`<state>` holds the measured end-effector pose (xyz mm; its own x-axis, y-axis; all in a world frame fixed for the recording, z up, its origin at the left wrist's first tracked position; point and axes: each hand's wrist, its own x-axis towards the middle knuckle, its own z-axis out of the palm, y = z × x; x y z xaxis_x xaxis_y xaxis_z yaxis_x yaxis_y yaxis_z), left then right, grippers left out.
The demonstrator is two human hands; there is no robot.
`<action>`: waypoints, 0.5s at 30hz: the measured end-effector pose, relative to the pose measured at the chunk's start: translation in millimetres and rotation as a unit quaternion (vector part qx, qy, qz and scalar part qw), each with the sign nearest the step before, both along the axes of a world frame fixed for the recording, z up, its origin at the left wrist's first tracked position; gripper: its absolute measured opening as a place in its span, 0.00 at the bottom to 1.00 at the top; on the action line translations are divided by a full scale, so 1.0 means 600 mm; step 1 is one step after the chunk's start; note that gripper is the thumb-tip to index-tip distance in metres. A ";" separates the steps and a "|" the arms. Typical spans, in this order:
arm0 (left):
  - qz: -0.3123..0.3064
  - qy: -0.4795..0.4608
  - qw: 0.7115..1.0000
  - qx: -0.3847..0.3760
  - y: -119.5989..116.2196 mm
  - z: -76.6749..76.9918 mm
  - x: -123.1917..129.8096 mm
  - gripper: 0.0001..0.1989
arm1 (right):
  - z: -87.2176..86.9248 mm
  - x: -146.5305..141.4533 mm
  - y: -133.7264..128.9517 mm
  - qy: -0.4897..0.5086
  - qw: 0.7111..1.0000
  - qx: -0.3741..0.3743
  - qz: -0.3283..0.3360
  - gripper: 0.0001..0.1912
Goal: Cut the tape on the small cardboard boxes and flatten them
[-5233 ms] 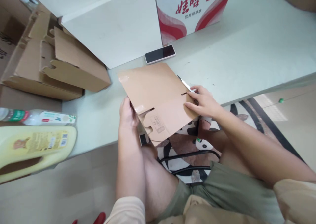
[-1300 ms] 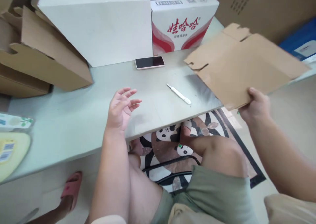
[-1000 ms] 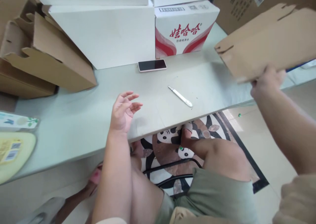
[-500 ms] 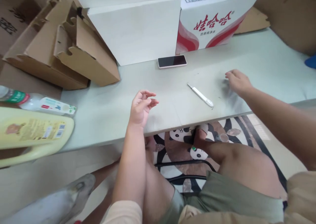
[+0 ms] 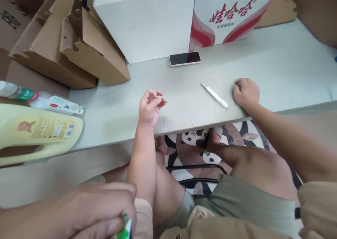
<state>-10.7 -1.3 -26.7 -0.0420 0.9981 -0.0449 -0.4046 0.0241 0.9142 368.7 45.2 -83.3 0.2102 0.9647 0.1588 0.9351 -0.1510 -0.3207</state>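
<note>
My left hand (image 5: 150,108) hovers at the table's front edge, palm turned inward. Its fingers are loosely curled and apart, with nothing between them. On the tabletop rests my right hand (image 5: 246,94), fingers folded under; nothing shows in it. Just left of it lies a slim white tool (image 5: 214,95) with a narrow metal tip pointing away to the left; its exact kind is unclear. At the lower left, another person's hand (image 5: 105,207) reaches in, gripping a small green-and-white item (image 5: 125,228) that is mostly hidden.
A phone (image 5: 185,58) lies before the white carton (image 5: 155,28) and the red-and-white carton (image 5: 226,19). Brown cardboard boxes (image 5: 102,52) stand at left. Nearer are a clear bottle (image 5: 42,99) and a yellow jug (image 5: 50,126). My knees are under the table (image 5: 118,112).
My right hand has moved left towards the white tool and come down with its fingers folded. Another person's hand has entered from the lower left. The view has shifted slightly.
</note>
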 end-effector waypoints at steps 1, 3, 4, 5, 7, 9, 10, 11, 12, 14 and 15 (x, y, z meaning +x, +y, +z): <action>-0.001 -0.002 1.000 0.000 0.001 0.000 0.001 0.16 | 0.001 0.000 -0.001 0.000 1.000 0.002 0.004 0.17; -0.002 -0.004 1.000 -0.003 0.001 0.000 0.003 0.16 | 0.005 -0.002 -0.003 0.003 1.000 0.002 0.007 0.17; -0.001 -0.003 1.000 -0.006 0.001 -0.001 0.004 0.16 | 0.008 -0.004 -0.004 0.004 1.000 -0.001 0.006 0.17; 0.000 -0.001 1.000 -0.008 0.000 -0.001 0.004 0.16 | 0.011 -0.006 -0.006 0.005 1.000 -0.006 0.003 0.17; 0.003 0.004 1.000 -0.008 0.000 -0.003 0.004 0.16 | 0.017 -0.009 -0.008 0.005 1.000 -0.018 -0.006 0.17; 0.006 0.010 1.000 -0.005 0.000 -0.006 0.004 0.17 | 0.022 -0.012 -0.010 0.006 0.999 -0.029 -0.014 0.17; 0.008 0.014 1.000 -0.004 0.000 -0.008 0.003 0.17 | 0.024 -0.012 -0.010 0.009 0.999 -0.033 -0.017 0.17; 0.011 0.018 1.000 -0.004 0.001 -0.009 0.003 0.17 | 0.025 -0.013 -0.010 0.012 0.999 -0.035 -0.020 0.17; 0.013 0.021 1.000 -0.006 0.001 -0.010 0.003 0.17 | 0.026 -0.013 -0.010 0.016 0.999 -0.037 -0.020 0.17; 0.016 0.023 1.000 -0.008 0.000 -0.010 0.004 0.17 | 0.026 -0.014 -0.010 0.022 0.999 -0.039 -0.019 0.17; 0.015 0.021 1.000 -0.007 0.000 -0.009 0.004 0.17 | 0.027 -0.014 -0.010 0.023 0.999 -0.039 -0.017 0.17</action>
